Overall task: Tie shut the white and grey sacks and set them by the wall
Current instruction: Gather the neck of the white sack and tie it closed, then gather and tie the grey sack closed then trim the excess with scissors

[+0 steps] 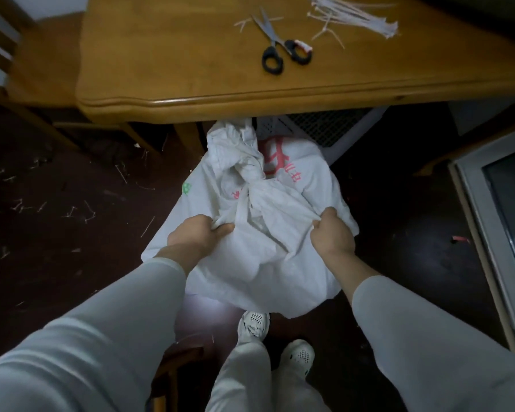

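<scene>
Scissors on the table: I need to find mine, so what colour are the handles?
The scissors have black handles, one taped red and white; head view.

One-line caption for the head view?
Left hand and right hand grip the white sack by a table with scissors.

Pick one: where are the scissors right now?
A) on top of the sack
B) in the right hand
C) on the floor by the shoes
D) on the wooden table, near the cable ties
D: the scissors lie on the table, left of the cable ties, while the left hand and right hand both grip the white sack.
</scene>
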Demonstrator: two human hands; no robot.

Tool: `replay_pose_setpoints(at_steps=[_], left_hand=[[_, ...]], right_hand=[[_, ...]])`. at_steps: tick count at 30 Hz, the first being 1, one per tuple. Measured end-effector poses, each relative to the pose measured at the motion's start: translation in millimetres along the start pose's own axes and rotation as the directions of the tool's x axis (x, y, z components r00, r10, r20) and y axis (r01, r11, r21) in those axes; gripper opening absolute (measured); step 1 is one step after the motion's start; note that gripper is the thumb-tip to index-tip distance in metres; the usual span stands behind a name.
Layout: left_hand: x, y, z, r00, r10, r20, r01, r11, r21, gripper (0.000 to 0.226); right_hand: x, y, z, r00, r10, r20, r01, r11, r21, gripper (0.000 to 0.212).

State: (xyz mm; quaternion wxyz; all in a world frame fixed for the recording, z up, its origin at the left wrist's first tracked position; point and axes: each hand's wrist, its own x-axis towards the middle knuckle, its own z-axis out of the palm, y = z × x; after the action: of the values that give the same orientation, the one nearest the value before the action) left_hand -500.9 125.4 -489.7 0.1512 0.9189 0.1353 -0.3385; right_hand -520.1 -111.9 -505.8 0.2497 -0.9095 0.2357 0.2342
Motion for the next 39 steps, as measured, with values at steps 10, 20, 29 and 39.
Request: replay_pose_setpoints(at_steps=[10,20,29,39], left_hand=[[-13.9,-75.2,-16.8,0.968,-0.206,-0.146,0.190,0.975,-0.115,0.050],[-14.7,-50.0,-40.9,0.964,-0.235,-0.128,0.224,0.970,-0.095,0.066],[-61.7,51.6,-116.2,0.989,0.053,-0.137,-0.075,0.983,-0.165,0.025],[-171.9,285.4,-216.1,0.782,0.535,-0.319,-0.565,0.825,-0.003,0.023]], right_hand=[[-13.9,-79.8,25.6,0.947,-0.222,0.233,0.230,0.973,-0.011,0.038],[-9.8,-90.3,5.1,0.937,-0.208,0.281,0.218,0.976,-0.004,0.054],[-47.3,-106.5,-123.3,0.968,-0.219,0.120,0.218,0.976,0.018,0.036],[-90.8,-57.3,-353.9,0.907,-0.272,-0.322,0.300,0.953,0.038,0.021]])
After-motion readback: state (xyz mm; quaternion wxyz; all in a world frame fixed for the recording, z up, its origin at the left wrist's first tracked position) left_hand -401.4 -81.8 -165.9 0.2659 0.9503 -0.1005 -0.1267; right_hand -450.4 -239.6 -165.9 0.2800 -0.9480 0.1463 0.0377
